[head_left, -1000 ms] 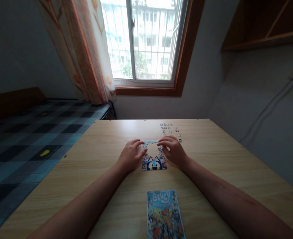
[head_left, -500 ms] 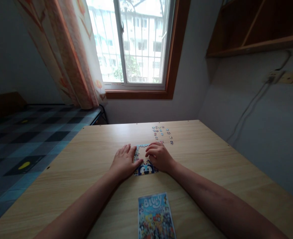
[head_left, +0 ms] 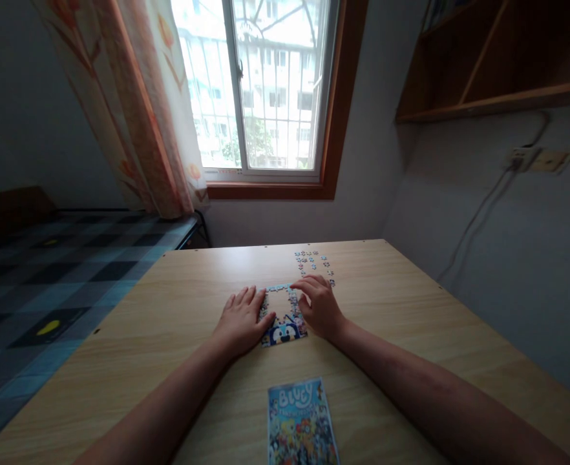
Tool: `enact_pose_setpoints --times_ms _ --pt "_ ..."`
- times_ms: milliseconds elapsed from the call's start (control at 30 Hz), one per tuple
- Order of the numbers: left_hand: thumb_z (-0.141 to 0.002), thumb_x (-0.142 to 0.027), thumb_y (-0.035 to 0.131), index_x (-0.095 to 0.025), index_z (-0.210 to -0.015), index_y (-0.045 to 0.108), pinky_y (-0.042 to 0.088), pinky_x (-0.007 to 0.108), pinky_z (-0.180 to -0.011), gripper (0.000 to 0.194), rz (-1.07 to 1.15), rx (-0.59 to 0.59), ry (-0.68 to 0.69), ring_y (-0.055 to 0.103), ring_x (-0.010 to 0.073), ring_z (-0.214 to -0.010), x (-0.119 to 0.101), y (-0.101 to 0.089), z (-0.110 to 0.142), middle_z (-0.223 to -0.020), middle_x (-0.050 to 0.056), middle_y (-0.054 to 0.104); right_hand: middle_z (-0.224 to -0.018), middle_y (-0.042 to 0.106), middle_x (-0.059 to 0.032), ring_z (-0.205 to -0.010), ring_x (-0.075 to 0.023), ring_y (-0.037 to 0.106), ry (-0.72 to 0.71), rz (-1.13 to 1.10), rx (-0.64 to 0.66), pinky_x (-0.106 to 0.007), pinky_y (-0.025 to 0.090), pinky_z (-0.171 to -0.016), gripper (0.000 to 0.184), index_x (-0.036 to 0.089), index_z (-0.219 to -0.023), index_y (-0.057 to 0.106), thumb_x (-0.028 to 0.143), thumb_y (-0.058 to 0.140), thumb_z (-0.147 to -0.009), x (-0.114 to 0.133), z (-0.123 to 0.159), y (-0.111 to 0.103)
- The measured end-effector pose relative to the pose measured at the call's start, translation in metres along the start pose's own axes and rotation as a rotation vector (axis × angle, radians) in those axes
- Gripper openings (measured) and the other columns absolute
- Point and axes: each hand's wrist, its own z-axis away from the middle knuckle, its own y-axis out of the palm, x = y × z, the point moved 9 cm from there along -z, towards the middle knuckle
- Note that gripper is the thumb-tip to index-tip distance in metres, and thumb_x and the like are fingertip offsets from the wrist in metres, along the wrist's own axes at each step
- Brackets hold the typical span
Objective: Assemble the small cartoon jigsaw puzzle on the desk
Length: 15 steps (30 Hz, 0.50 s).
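A partly joined jigsaw puzzle (head_left: 285,333) lies on the table between my hands, with a blue dog's face along its near edge and bare wood showing inside its frame of pieces. My left hand (head_left: 243,318) rests flat and open, its fingers along the puzzle's left side and its thumb over the lower left pieces. Over the right side hovers or rests my right hand (head_left: 320,307), fingers bent, index finger reaching to the upper right corner. Its thumb is apart from the index finger, and I see nothing between them.
Several loose jigsaw pieces (head_left: 313,259) lie in rows beyond my right hand. Nearer me is a Bluey picture card or box (head_left: 302,420) on the wooden table (head_left: 168,381). A bed (head_left: 86,271) stands to the left, and a wall shelf (head_left: 488,103) hangs at the right.
My right hand has shifted right from the puzzle's inner gap to its right edge, and its fingers have spread. My left hand stays in place. The view has tilted up slightly.
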Motion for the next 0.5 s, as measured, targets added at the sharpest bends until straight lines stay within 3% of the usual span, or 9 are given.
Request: enact_pose_setpoints --times_ms 167,333,500 --pt "-0.096 -0.059 0.042 -0.018 -0.157 0.040 0.021 0.053 -0.124 0.074 0.028 -0.013 0.025 0.026 0.0332 -0.154 -0.001 0.000 0.001 -0.165 0.012 0.033 -0.152 0.052 -0.0096 -0.148 -0.0302 0.032 0.190 0.378 0.091 -0.058 0.014 -0.122 0.070 0.021 -0.151 0.046 0.009 0.046 -0.083 -0.057 0.007 -0.011" --pt "-0.095 -0.058 0.045 -0.020 -0.156 0.042 0.020 0.058 -0.123 0.072 0.078 -0.022 0.075 0.026 0.0343 -0.153 -0.003 0.002 0.000 -0.164 0.011 0.034 -0.158 0.045 -0.0105 -0.151 -0.0321 0.027 0.351 0.554 0.159 -0.061 0.017 -0.122 0.069 0.023 -0.159 0.035 0.015 0.039 -0.091 -0.113 0.007 -0.019" --pt "-0.096 -0.058 0.043 -0.020 -0.157 0.040 0.018 0.060 -0.123 0.072 0.075 -0.006 0.092 0.025 0.0346 -0.154 -0.004 0.003 0.001 -0.164 0.012 0.032 -0.158 0.045 -0.0103 -0.151 -0.0315 0.027 0.362 0.538 0.215 -0.062 0.017 -0.121 0.067 0.024 -0.158 0.037 0.017 0.036 -0.092 -0.125 0.000 -0.012"
